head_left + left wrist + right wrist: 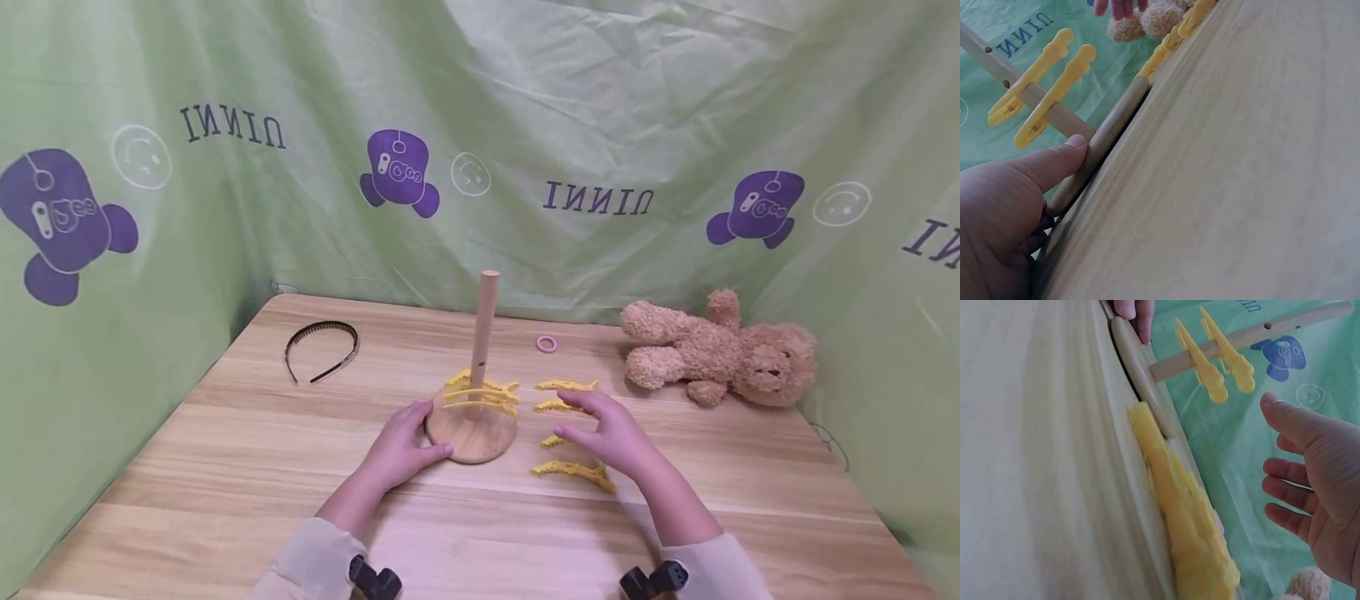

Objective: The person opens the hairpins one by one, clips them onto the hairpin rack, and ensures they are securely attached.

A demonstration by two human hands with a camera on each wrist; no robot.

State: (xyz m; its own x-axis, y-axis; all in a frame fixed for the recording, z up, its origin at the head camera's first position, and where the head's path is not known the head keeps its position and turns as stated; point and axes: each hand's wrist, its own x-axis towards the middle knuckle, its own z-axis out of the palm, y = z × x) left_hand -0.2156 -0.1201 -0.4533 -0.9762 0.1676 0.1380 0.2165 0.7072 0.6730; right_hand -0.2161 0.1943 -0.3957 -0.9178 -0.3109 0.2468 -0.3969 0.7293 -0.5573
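Note:
My left hand point(401, 450) holds the edge of the round base of a wooden stand point(474, 443), thumb along the near side. The stand's post rises upright from this base. Low on the post are yellow alligator hair clips point(487, 398), two of them plain in the left wrist view, clamped across it one above the other. Over several more yellow hair clips point(573, 472) lying in a column right of the stand hovers my right hand point(618, 433). Its fingers are parted and bent a little, with nothing between them; it partly hides the middle clips.
A black toothed headband point(322, 325) lies at the back left. Behind the loose clips is a small pink ring point(547, 343). A brown teddy bear point(708, 350) lies on its back at the far right. Green printed cloth point(480, 100) walls in the table.

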